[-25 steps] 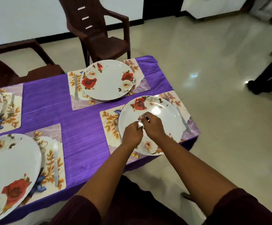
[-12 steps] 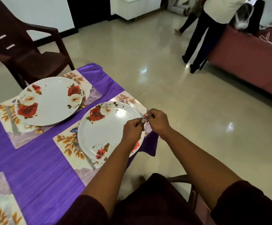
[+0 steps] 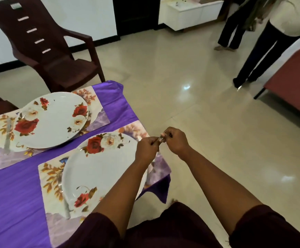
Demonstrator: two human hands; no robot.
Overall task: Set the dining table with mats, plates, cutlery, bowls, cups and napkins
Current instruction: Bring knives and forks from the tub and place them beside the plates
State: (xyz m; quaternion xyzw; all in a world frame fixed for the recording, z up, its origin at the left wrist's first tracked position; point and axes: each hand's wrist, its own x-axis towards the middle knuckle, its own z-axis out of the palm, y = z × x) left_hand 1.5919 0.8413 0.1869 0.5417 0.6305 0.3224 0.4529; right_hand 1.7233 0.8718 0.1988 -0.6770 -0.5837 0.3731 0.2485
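Left hand (image 3: 146, 149) and right hand (image 3: 176, 140) both pinch small metal item (image 3: 161, 138) above floral plate (image 3: 99, 169); no legible writing.

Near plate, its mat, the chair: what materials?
Near plate: glossy white with printed roses, ceramic or melamine; the shine cannot settle which. Its mat: thin, flat, printed sheet with a slight sheen, probably laminated or plastic. Chair: dark brown moulded plastic, one piece with slotted back, matte.
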